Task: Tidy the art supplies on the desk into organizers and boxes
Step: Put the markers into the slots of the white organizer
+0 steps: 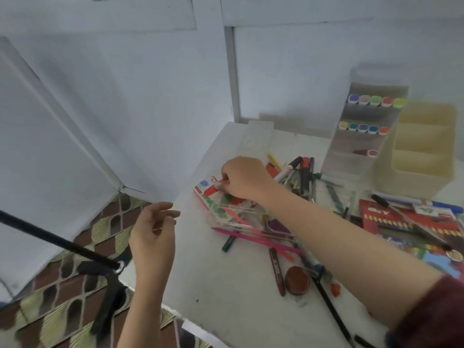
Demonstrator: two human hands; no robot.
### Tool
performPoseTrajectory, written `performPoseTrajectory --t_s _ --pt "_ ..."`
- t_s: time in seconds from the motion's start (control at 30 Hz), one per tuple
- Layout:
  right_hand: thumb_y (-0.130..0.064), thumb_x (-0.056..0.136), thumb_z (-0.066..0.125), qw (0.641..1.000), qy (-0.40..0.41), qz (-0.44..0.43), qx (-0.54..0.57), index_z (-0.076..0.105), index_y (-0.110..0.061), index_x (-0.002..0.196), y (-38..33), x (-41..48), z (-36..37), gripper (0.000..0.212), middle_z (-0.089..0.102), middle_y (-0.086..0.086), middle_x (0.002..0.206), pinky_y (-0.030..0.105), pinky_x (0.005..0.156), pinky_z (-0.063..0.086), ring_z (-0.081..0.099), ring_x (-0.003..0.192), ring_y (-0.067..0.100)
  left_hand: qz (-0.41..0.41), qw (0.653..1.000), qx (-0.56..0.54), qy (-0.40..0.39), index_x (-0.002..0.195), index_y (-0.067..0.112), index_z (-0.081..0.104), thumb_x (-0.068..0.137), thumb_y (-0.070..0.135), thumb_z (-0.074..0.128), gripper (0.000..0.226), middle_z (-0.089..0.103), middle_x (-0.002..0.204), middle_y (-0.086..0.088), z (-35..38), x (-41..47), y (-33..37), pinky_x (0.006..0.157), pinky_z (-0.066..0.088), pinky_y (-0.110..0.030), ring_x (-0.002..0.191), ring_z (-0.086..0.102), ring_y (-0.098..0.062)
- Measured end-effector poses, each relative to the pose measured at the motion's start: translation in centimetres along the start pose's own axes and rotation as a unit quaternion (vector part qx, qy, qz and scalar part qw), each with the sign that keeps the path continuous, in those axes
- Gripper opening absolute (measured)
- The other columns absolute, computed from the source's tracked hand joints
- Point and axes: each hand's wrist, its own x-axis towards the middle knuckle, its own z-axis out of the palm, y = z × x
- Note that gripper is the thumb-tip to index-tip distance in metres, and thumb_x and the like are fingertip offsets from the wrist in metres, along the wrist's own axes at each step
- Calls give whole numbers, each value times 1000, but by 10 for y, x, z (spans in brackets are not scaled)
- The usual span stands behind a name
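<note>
My right hand (242, 178) reaches across the white desk (226, 285) and pinches a small red marker or crayon (221, 182) over a flat white box with coloured drawings (204, 190). Under my forearm lies a clear plastic case (241, 217) among loose pens. A pink pencil (251, 238), a dark red crayon (276, 270) and a round brown paint pan (297, 280) lie nearer me. A heap of markers (298, 174) sits behind the hand. My left hand (155, 232) hovers off the desk's left edge, fingers loosely curled, holding nothing.
A clear tiered organizer (361, 136) with coloured marker caps and a beige compartment box (421, 151) stand at the back right. A red pencil box (406, 222) lies at the right. A black stand pole (57, 242) crosses the patterned floor (75, 297) on the left.
</note>
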Motion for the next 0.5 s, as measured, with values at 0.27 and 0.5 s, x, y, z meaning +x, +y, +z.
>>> performPoseTrajectory --t_s 0.27,0.5 --pt "-20 89 51 993 86 -11 83 47 -11 93 0 -16 -30 10 53 0 70 26 52 30 48 62 17 -7 1000 -25 -14 94 27 62 88 1 51 29 68 80 17 6 8 -3 71 47 -22 77 63 -1" --pt "-20 89 61 921 328 64 201 52 -19 115 42 -86 -90 28 65 -6 78 13 61 49 60 63 6 -42 987 -154 -11 88 31 63 89 -3 49 36 70 77 13 26 13 17 64 47 -17 70 63 1"
